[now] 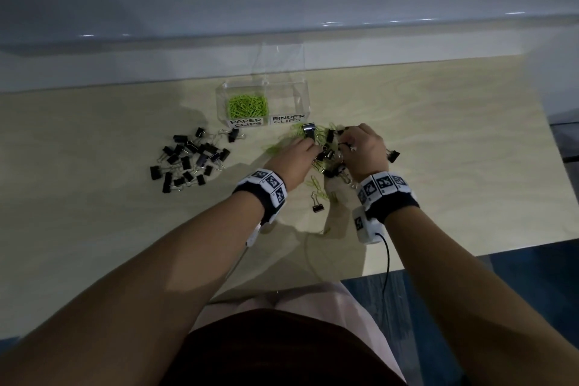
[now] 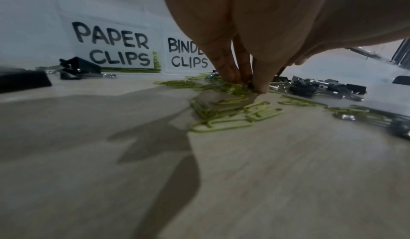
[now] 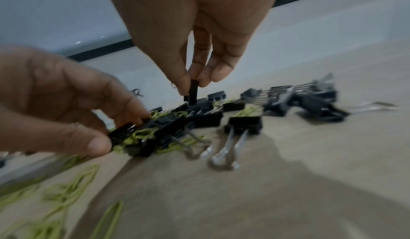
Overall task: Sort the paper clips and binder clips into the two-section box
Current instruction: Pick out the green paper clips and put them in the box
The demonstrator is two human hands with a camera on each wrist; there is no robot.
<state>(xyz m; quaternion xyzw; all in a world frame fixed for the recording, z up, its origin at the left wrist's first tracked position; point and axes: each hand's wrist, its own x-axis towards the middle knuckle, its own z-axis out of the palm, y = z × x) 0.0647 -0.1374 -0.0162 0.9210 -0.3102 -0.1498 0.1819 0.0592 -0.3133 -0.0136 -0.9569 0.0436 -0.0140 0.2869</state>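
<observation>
The clear two-section box (image 1: 308,103) stands at the back of the table. Its PAPER CLIPS section holds green paper clips (image 1: 247,106); the BINDER CLIPS section (image 1: 289,100) looks empty. Just in front lies a mixed heap (image 1: 326,147) of green paper clips and black binder clips. My left hand (image 1: 308,146) (image 2: 248,84) reaches into the heap's left side and pinches green paper clips (image 2: 238,89), fingertips bunched against the table. My right hand (image 1: 343,142) (image 3: 193,84) pinches one black binder clip (image 3: 192,93) upright, just above the heap.
A separate heap of black binder clips (image 1: 191,160) lies left of the box. Single binder clips lie near my left wrist (image 1: 317,204) and right of my right hand (image 1: 393,155). The box's clear lid (image 1: 279,63) stands open behind it. The table (image 1: 438,197) ends near my body.
</observation>
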